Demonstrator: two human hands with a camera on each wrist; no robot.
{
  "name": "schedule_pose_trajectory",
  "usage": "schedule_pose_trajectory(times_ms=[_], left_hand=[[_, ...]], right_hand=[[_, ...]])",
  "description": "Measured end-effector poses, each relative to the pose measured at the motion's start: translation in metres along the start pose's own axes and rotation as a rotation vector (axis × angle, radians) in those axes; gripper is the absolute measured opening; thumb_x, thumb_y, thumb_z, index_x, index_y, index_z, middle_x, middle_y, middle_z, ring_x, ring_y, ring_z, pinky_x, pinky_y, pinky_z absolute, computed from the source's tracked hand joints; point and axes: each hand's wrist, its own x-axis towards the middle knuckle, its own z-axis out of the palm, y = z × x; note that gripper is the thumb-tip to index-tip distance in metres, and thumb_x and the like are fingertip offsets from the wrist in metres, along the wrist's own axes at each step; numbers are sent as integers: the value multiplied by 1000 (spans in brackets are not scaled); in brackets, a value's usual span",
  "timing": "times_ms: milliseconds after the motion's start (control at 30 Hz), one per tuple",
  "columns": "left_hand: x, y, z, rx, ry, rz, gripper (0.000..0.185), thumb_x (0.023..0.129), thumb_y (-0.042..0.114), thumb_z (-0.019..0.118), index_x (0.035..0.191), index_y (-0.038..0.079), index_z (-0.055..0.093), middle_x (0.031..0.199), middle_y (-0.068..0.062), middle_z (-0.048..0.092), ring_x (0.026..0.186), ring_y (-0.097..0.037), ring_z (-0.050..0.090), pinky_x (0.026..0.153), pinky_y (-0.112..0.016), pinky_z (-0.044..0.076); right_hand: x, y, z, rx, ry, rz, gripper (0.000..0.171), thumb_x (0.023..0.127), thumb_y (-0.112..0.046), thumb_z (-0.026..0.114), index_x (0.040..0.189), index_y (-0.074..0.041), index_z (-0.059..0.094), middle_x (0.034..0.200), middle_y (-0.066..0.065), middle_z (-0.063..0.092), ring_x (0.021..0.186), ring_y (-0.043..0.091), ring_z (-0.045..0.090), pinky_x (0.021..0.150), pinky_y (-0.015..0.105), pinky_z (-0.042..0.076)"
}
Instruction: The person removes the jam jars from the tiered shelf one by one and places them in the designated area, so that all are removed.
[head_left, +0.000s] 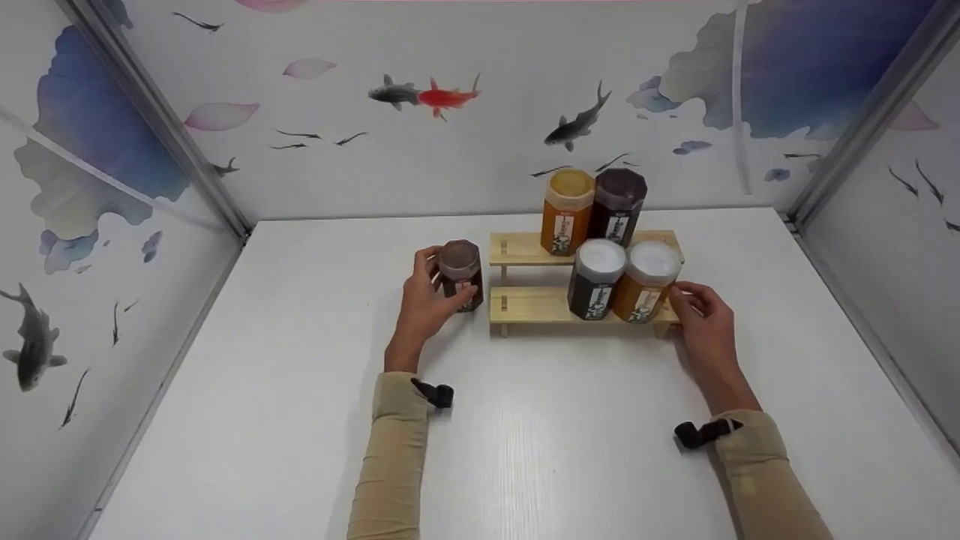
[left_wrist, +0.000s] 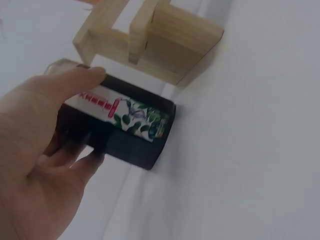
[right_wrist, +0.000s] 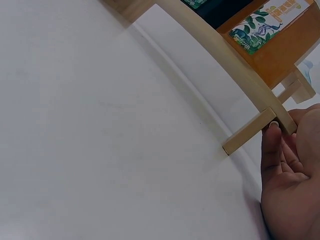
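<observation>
My left hand (head_left: 429, 294) grips a dark jar (head_left: 460, 276) with a brown lid, standing on the table just left of a two-step wooden rack (head_left: 529, 304). In the left wrist view the thumb (left_wrist: 75, 82) and fingers wrap the jar (left_wrist: 131, 131) beside the rack's end (left_wrist: 165, 45). My right hand (head_left: 691, 298) rests at the rack's right end, fingertips (right_wrist: 272, 131) touching its corner (right_wrist: 260, 122), next to an orange jar (head_left: 645, 283) with a white lid.
The lower step also holds a black jar (head_left: 595, 279) with a white lid. On the upper step stand an orange jar (head_left: 566, 211) and a dark purple-lidded jar (head_left: 617, 204). The white table (head_left: 555, 442) is walled on three sides.
</observation>
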Motion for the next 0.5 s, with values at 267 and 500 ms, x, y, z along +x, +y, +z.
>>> schedule_pose_trajectory(times_ms=[267, 500], left_hand=[[0, -10, -4, 47, -20, 38, 79, 91, 20, 90, 158, 13, 49, 151, -10, 60, 141, -30, 60, 115, -43, 55], [1, -11, 11, 79, 24, 56, 82, 96, 18, 84, 166, 9, 41, 159, -15, 57, 146, -33, 58, 116, -47, 54]], right_hand=[[4, 5, -1, -20, 3, 2, 46, 103, -50, 70, 138, -21, 62, 121, -3, 66, 113, 10, 62, 81, 14, 58], [5, 7, -1, -16, 0, 14, 48, 103, -51, 70, 139, -21, 62, 124, -2, 64, 114, 11, 61, 81, 13, 58]])
